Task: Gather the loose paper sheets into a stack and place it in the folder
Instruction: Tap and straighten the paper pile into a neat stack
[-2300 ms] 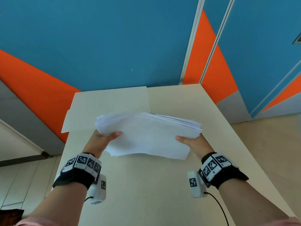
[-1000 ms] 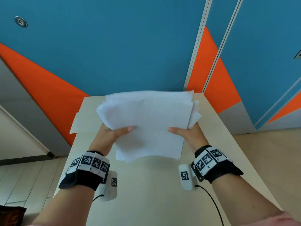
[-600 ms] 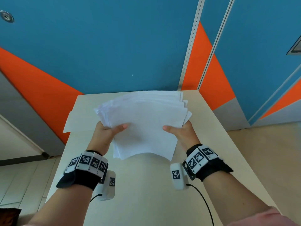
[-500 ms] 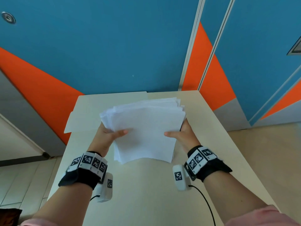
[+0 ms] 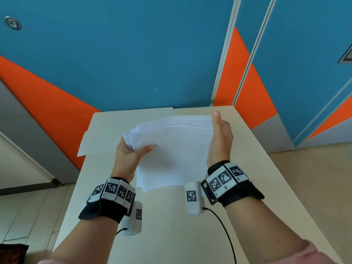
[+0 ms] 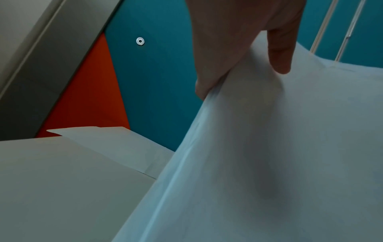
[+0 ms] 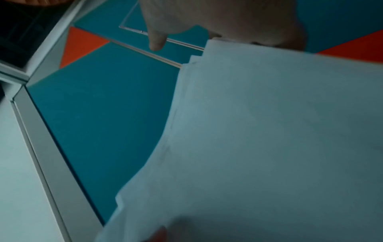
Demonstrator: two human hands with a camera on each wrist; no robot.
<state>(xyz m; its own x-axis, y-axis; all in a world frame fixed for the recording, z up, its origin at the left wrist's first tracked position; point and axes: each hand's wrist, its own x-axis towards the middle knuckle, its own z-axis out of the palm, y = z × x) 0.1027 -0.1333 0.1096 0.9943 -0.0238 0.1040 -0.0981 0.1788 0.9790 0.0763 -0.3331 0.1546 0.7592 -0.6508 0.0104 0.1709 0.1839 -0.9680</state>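
Holding the stack of paper sheets (image 5: pixel 171 149) above the table (image 5: pixel 171 225), we pinch its left edge in our left hand (image 5: pixel 131 155), thumb on top and fingers curled beneath, while our right hand (image 5: pixel 219 141) stands flat and straight-fingered against the right edge. We judge the sheets light, limp and slippery against one another, their far edges fanned, so they want support at both side edges. The folder (image 5: pixel 106 134) lies on the table's far left, just beyond
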